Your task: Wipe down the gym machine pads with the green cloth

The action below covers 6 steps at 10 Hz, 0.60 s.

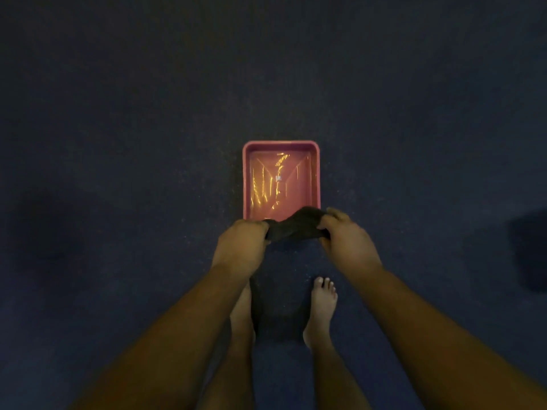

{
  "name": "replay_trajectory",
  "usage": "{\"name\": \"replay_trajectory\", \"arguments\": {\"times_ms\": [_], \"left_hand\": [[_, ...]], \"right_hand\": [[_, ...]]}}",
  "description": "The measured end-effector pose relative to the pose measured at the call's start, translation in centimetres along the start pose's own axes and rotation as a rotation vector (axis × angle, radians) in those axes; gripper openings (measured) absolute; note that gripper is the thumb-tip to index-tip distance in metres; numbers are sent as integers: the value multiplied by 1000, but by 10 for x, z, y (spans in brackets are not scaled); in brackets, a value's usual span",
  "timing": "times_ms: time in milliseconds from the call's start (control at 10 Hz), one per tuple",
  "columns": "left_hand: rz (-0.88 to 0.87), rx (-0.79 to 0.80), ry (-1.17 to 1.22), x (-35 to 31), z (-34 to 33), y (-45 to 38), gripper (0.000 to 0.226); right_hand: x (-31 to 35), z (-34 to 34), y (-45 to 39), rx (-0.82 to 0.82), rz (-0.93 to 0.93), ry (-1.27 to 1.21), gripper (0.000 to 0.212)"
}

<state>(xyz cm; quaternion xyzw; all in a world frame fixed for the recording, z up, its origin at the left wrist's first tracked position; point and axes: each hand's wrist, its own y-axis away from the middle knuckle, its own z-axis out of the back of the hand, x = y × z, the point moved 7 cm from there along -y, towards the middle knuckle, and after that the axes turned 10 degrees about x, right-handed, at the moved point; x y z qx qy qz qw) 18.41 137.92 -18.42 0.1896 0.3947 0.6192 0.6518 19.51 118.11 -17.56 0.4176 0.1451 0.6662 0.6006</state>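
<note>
Dark cloth (296, 224) between both hands (241, 245)

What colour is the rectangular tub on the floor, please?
Pink, seen in the head view: the tub holds water that glints orange.

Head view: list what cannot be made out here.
- Cloth: looks dark in the dim light, so its green cannot be confirmed; its ends are hidden inside the left hand and right hand.
- Gym machine pads: none in the head view.
- Pink tray: near rim hidden by the cloth; glints suggest water, depth unclear.
- Dark shape at the right: cut by the edge, too dark to identify.
- Left foot: mostly hidden behind the left forearm.
</note>
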Motion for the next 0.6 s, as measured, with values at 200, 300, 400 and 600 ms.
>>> {"name": "replay_trajectory", "arguments": {"times_ms": [200,300,400,600], "left_hand": [[14,-112,-82,28,-50,-102,26],[-28,-200,-84,35,-55,-134,38],[-31,-181,-49,40,-63,-152,48],[-1,60,-13,53,-94,-164,79]], "right_hand": [[-46,-53,-94,-39,-69,-40,17],[-57,-63,-127,-134,-54,-59,20],[-65,-74,-146,-133,-49,-52,24],[-70,-108,-164,-10,-69,-68,47]]}}
